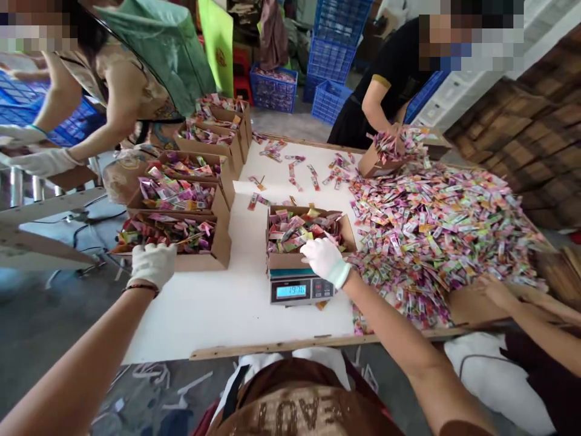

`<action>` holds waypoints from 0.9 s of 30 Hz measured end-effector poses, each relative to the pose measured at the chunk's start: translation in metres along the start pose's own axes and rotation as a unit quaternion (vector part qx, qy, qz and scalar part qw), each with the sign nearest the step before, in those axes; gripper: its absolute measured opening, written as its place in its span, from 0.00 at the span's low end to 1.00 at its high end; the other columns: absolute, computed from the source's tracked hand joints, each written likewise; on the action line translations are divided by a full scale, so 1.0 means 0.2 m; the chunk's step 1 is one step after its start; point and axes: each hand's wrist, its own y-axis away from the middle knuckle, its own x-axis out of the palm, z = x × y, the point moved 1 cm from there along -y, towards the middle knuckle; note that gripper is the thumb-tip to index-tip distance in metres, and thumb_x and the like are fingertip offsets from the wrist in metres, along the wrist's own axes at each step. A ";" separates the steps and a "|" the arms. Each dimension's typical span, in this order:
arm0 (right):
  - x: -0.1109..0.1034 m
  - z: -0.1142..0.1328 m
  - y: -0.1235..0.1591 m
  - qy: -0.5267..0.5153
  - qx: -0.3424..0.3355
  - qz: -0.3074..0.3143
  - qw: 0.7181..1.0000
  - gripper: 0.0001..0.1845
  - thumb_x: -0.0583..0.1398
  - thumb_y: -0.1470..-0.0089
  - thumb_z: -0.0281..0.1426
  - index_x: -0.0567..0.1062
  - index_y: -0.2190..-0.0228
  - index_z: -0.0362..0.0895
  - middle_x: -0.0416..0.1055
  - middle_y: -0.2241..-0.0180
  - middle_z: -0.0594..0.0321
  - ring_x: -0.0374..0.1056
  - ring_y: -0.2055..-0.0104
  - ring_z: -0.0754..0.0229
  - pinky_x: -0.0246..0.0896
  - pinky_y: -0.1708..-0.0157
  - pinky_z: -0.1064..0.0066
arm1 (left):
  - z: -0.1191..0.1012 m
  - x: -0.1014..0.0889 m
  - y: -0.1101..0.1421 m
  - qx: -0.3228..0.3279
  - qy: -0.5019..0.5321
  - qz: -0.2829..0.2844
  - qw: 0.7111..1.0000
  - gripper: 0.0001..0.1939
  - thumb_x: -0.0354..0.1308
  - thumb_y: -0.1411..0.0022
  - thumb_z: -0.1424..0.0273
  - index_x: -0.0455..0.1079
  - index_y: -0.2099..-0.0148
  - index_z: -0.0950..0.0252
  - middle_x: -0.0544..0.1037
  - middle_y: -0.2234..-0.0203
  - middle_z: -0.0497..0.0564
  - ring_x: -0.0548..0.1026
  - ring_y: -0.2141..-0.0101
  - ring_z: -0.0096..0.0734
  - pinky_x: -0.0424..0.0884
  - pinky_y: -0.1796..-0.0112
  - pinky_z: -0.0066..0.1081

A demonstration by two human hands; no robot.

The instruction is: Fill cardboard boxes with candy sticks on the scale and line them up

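My right hand (323,258), in a white glove, reaches into a cardboard box (285,260) full of small colourful packets; its fingers curl down among the packets. The box sits on a digital scale (301,289) with a lit display. My left hand (153,263), also gloved, rests with fingers curled on the near edge of a filled cardboard box (213,253) at the table's left side. A big heap of loose packets (436,230) lies to the right of the scale.
A row of filled boxes (200,163) lines the white table's (227,303) left edge. Three other people work around it: one at left, one at the far side filling a box (374,162), one's arm (535,309) at right. Blue crates (331,60) stand behind.
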 end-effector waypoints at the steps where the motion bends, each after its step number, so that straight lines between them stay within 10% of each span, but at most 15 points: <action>1: -0.04 -0.01 0.04 -0.032 0.007 -0.023 0.999 0.09 0.65 0.37 0.36 0.80 0.60 0.43 0.78 0.59 0.55 0.72 0.57 0.50 0.60 0.56 0.61 | 0.01 0.03 0.05 -0.003 -0.018 -0.002 1.000 0.13 0.46 0.26 0.72 0.70 0.55 0.74 0.76 0.55 0.59 0.71 0.45 0.50 0.56 0.40 0.71; 4: -0.21 -0.07 0.22 -0.126 0.037 -0.164 0.978 0.10 0.66 0.37 0.38 0.80 0.61 0.43 0.79 0.59 0.56 0.73 0.55 0.52 0.63 0.52 0.62 | 0.01 0.17 0.26 0.029 -0.045 -0.058 0.997 0.15 0.48 0.26 0.67 0.67 0.45 0.70 0.73 0.44 0.57 0.63 0.37 0.55 0.44 0.36 0.71; 8: -0.37 -0.14 0.63 -0.135 0.176 -0.333 0.916 0.09 0.64 0.36 0.38 0.80 0.61 0.46 0.79 0.59 0.58 0.74 0.55 0.53 0.67 0.51 0.61 | 0.02 0.48 0.71 -0.003 0.023 -0.136 0.990 0.23 0.55 0.30 0.56 0.68 0.40 0.66 0.72 0.38 0.60 0.71 0.41 0.51 0.58 0.35 0.56; 13: -0.31 -0.15 0.98 -0.171 0.321 -0.349 0.864 0.08 0.64 0.38 0.37 0.81 0.62 0.47 0.80 0.62 0.60 0.76 0.59 0.54 0.70 0.55 0.63 | 0.05 0.80 1.16 -0.156 0.162 -0.067 0.972 0.22 0.54 0.34 0.55 0.76 0.51 0.67 0.82 0.53 0.62 0.80 0.53 0.48 0.76 0.52 0.42; 22: -0.18 -0.19 0.17 -0.224 0.172 -0.231 0.931 0.17 0.66 0.42 0.34 0.80 0.52 0.41 0.77 0.50 0.51 0.74 0.49 0.50 0.70 0.44 0.54 | -0.38 0.54 0.63 0.070 0.222 -0.099 0.967 0.20 0.54 0.30 0.59 0.75 0.46 0.67 0.80 0.48 0.61 0.78 0.47 0.44 0.74 0.44 0.42; 27: -0.15 -0.16 0.02 -0.210 0.116 -0.239 0.941 0.21 0.64 0.39 0.36 0.76 0.46 0.44 0.73 0.43 0.51 0.69 0.39 0.48 0.63 0.36 0.52 | -0.65 0.52 0.61 0.149 0.235 -0.087 0.957 0.16 0.53 0.28 0.62 0.75 0.47 0.64 0.80 0.48 0.58 0.78 0.48 0.41 0.74 0.45 0.40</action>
